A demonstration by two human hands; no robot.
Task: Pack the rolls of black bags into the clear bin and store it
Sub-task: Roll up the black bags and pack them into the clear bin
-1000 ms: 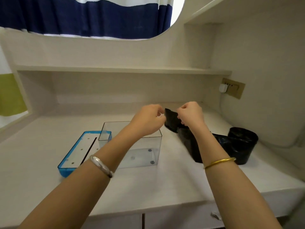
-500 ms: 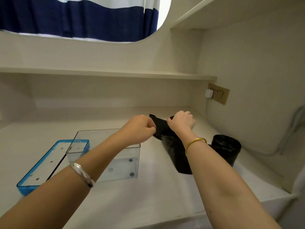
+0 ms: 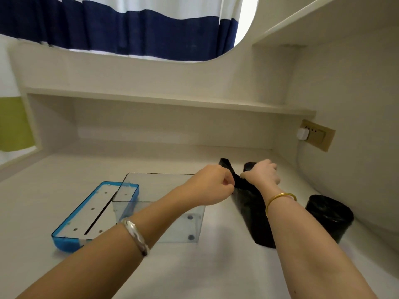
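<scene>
Head view: centre-right of frame, both hands work a loose strip of black bag [image 3: 248, 203]. My read is it should be wound tight and even so it fits the clear bin [image 3: 159, 212], which sits empty at centre-left. The left hand [image 3: 212, 185] is fisted, pinching the strip's edge; the right hand [image 3: 262, 174] curls over its top end. A finished black roll [image 3: 329, 216] stands at right, on the desk [image 3: 194, 270].
</scene>
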